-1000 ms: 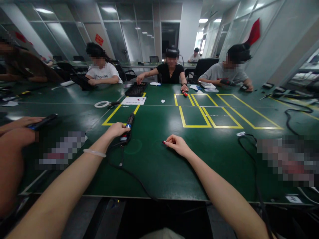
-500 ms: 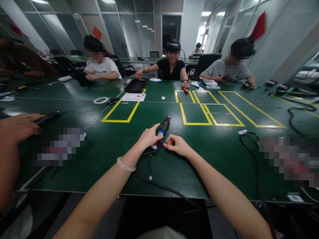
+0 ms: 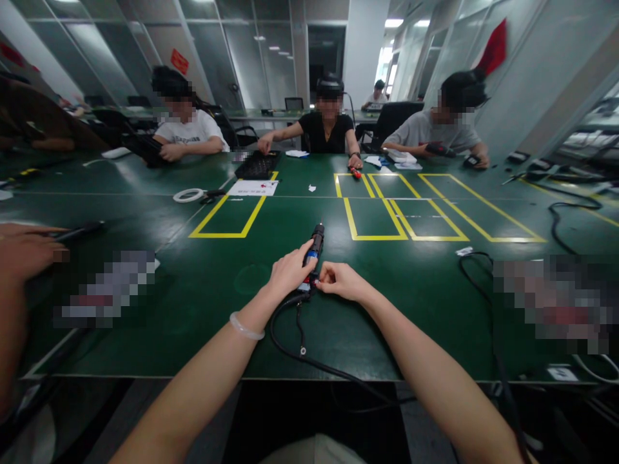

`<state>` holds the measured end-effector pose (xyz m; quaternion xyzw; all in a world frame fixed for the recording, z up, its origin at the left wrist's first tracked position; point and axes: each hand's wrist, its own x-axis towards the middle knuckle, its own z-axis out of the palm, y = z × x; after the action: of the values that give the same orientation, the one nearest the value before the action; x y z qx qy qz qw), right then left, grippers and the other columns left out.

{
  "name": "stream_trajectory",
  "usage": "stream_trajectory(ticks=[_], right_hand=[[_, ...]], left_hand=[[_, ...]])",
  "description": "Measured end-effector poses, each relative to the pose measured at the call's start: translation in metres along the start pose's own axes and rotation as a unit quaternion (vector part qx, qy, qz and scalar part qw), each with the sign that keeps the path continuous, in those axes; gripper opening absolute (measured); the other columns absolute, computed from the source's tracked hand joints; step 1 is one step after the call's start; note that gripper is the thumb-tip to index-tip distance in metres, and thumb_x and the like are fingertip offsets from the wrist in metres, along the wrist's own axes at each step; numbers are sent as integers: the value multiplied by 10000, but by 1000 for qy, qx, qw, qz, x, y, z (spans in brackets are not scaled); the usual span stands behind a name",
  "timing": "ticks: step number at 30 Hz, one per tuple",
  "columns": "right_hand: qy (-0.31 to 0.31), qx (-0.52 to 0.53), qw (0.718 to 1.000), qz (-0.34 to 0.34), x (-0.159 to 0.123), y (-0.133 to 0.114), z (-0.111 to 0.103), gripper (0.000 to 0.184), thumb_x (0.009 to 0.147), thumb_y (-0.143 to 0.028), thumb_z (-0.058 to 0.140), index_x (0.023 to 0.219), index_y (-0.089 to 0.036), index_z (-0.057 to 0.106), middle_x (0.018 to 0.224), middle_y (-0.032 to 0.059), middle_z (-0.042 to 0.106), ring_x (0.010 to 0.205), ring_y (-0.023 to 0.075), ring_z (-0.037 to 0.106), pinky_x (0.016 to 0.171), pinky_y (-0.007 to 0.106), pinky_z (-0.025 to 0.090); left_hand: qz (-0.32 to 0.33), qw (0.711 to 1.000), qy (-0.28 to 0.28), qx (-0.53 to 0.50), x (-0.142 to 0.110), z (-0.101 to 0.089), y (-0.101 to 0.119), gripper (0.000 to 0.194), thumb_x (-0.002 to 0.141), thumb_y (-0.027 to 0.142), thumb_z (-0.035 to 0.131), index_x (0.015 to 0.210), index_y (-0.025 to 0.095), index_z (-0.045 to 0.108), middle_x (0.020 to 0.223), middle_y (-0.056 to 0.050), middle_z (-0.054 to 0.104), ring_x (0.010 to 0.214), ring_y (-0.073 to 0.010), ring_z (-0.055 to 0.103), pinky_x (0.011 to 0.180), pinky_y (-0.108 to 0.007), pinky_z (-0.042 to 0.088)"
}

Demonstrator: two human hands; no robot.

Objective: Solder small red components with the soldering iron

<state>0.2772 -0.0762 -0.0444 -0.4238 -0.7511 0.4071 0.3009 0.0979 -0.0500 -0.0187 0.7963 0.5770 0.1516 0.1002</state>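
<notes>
A corded electric screwdriver [image 3: 317, 237] with a blue band lies on the green table in front of me, its metal tip pointing away. My left hand [image 3: 291, 269] is closed over its body from the left. Close against the tool's rear right side is my right hand [image 3: 340, 280], thumb and fingers pinched together. At those fingertips shows something small, red and pale, too small to name. From the tool's rear end a black cable [image 3: 309, 365] curves toward the table's near edge. A short thin lead with a ring terminal [image 3: 303, 351] hangs beside it.
Yellow tape outlines [image 3: 377, 238] mark the table beyond the tool. A black tray [image 3: 258, 166] and a white sheet [image 3: 253, 187] lie farther off, near a white cable coil [image 3: 188, 195]. Several people sit around the table; one person's hand [image 3: 29, 258] is at my left.
The screwdriver has turned slightly, its tip pointing straighter away. My right fingers have come closer to its rear end. The whole view has shifted a little.
</notes>
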Motion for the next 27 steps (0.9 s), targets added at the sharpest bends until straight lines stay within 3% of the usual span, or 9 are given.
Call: stream_trajectory(ticks=[4, 8, 12, 15, 16, 21, 25, 27], right_hand=[[3, 57, 998, 8, 3, 2, 5, 234, 715, -326, 681, 754, -166, 515, 589, -54, 518, 513, 76, 438, 494, 187, 314], [25, 129, 991, -4, 7, -1, 10, 269, 700, -308, 705, 803, -175, 494, 601, -65, 503, 532, 79, 449, 531, 194, 352], [12, 150, 989, -12, 8, -6, 11, 183, 731, -271, 663, 782, -164, 523, 646, -38, 542, 570, 90, 486, 577, 212, 389], [6, 163, 986, -21, 9, -6, 10, 51, 752, -149, 556, 802, -152, 550, 674, -13, 592, 605, 103, 537, 616, 224, 416], [5, 167, 986, -25, 10, -5, 9, 85, 744, -109, 516, 809, -149, 555, 676, -10, 602, 613, 105, 551, 629, 227, 423], [7, 164, 986, -19, 12, 0, 7, 242, 678, -23, 422, 810, -138, 589, 675, -1, 630, 644, 111, 587, 676, 233, 439], [14, 136, 990, -28, 11, 0, 4, 231, 699, -47, 432, 786, -135, 626, 745, 20, 665, 712, 126, 604, 725, 248, 441], [14, 139, 990, -33, 11, 0, 3, 217, 706, -56, 435, 764, -135, 628, 735, 18, 664, 713, 131, 605, 739, 256, 443]], left_hand=[[61, 998, 29, -7, -1, 1, -4, 492, 916, 440, 384, 1404, 381, 359, 1244, -52, 482, 1074, -224, 540, 764, -303, 487], [80, 996, 16, -39, 3, 3, -12, 388, 930, 411, 371, 1271, 345, 543, 1232, -34, 469, 995, -177, 575, 832, -294, 480], [77, 995, 21, -63, 5, 4, -16, 387, 924, 415, 386, 1247, 319, 576, 1190, -44, 489, 980, -178, 583, 878, -304, 468], [66, 995, 16, -71, 4, 4, -16, 413, 919, 440, 384, 1266, 311, 565, 1204, -55, 484, 990, -189, 582, 888, -323, 467], [67, 995, 12, -75, 4, 3, -16, 426, 916, 448, 385, 1277, 304, 557, 1222, -60, 478, 1004, -196, 580, 901, -332, 463], [114, 985, -48, -122, 4, -5, -22, 494, 918, 450, 376, 1341, 230, 507, 1348, -101, 429, 1257, -239, 429, 1075, -368, 327], [120, 973, -138, -141, 0, -15, -27, 588, 898, 556, 367, 1391, 243, 440, 1495, -106, 277, 1381, -281, 251, 1124, -428, 221], [119, 971, -156, -133, -3, -17, -26, 673, 853, 621, 410, 1415, 251, 398, 1526, -113, 214, 1391, -317, 214, 1115, -462, 218]])
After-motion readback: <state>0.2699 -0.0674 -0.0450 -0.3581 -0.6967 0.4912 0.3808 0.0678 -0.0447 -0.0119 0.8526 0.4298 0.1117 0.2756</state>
